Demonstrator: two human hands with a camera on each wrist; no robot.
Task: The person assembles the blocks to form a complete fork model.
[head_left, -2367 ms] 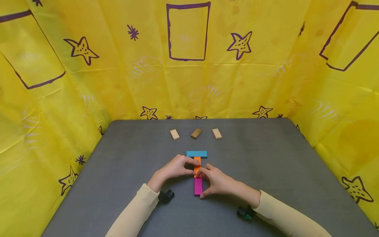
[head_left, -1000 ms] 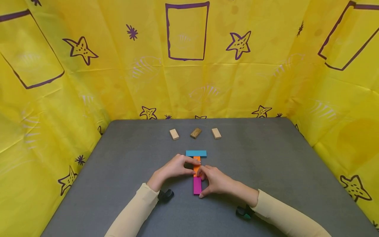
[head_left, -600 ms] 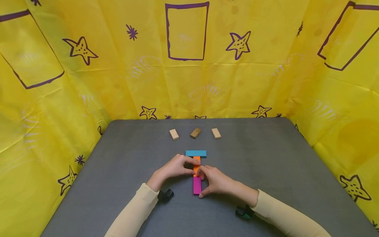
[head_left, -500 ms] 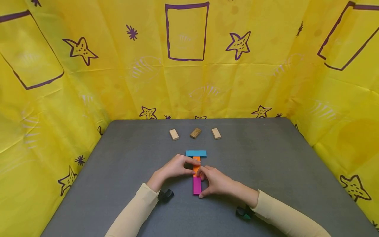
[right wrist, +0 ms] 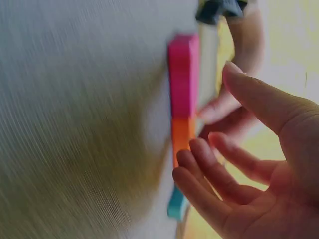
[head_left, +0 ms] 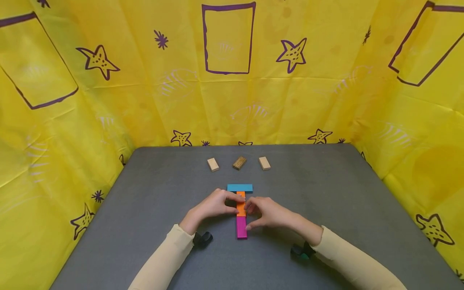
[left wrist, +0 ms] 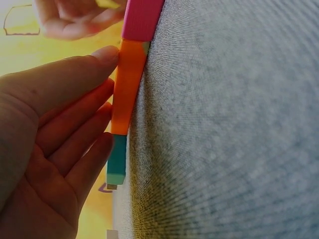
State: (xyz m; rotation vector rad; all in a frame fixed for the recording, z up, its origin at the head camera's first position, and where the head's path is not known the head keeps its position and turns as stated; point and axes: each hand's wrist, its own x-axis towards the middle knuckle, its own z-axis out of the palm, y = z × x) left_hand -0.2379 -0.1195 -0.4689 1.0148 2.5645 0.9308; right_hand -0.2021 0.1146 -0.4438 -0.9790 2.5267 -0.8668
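Observation:
Three coloured wooden blocks lie joined on the grey table: a blue block [head_left: 240,188] crosswise at the far end, an orange block [head_left: 241,209] running from it, and a magenta block [head_left: 241,228] nearest the person. My left hand [head_left: 215,202] rests thumb and fingertips on the orange block, fingers fairly straight in the left wrist view. Beside the magenta and orange blocks, my right hand [head_left: 270,212] hovers just to the right, fingers loosely bent and spread from the thumb, holding nothing. The right wrist view shows the orange block [right wrist: 182,130] partly covered by that hand's fingertips.
Farther back lie three small blocks in a row: a pale one [head_left: 213,164], a dark brown one [head_left: 239,163] and another pale one [head_left: 264,163]. Yellow cloth [head_left: 232,108] with purple drawings surrounds the grey table [head_left: 163,177] at the back and sides.
My right hand has let go of the magenta block and lifted slightly away to the right and back. The left hand and the blocks stay nearly where they were.

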